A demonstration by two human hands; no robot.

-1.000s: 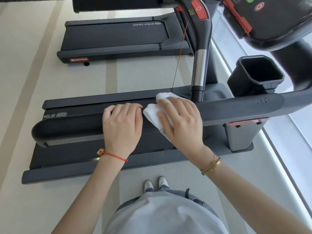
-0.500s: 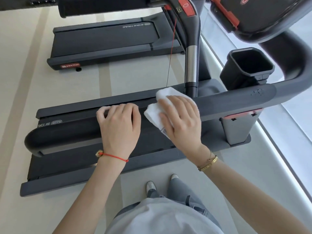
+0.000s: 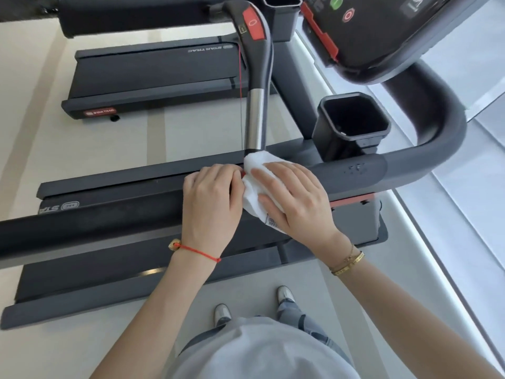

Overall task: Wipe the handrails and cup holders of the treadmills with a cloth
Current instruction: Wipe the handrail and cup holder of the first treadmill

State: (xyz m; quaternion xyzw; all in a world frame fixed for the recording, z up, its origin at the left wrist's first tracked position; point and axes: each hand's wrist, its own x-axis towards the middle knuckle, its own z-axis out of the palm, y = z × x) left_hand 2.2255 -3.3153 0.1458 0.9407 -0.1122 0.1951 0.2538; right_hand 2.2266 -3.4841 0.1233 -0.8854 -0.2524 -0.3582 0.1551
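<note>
Head view, looking down: right hand (image 3: 293,199) spread flat over white cloth (image 3: 255,184), pressing it onto near handrail (image 3: 352,175) just beside chrome upright (image 3: 254,119). Left hand (image 3: 211,198) curled over same rail, touching cloth's edge, steadying. Best done with firm even pressure, long strokes along the rail's top and sides, cloth kept folded under the palm. Cup holder (image 3: 352,124) just beyond, seemingly not yet wiped; worth pushing the cloth down inside its walls.
</note>
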